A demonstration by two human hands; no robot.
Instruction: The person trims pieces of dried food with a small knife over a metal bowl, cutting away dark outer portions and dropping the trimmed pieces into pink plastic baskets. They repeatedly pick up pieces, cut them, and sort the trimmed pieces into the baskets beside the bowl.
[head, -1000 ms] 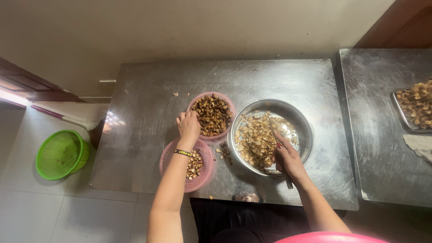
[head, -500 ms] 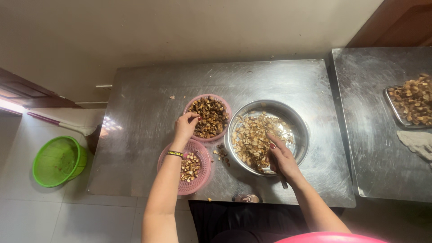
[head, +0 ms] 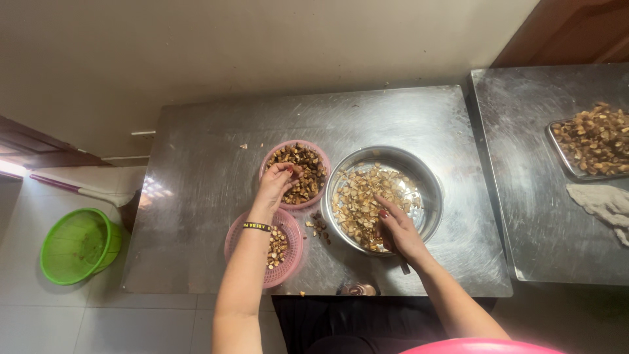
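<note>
- A green basket (head: 78, 245) sits on the tiled floor at 8 o'clock.
- A broom (head: 85, 193) lies just above it.
- At 3 o'clock, a metal tray (head: 569, 167) of brown pieces, and below it a grey cloth (head: 601, 202).

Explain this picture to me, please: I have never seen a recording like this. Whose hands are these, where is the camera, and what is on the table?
The camera sits on a person's head and looks down at their own bare hands over a steel table. The left hand reaches into a pink basket of brown pieces, fingers pinched over them. The right hand rests inside a metal bowl of paler pieces, apparently with a dark tool under it. A second pink basket lies under the left forearm. Off to the side are a green basket on the floor and a tray on another table.
</note>
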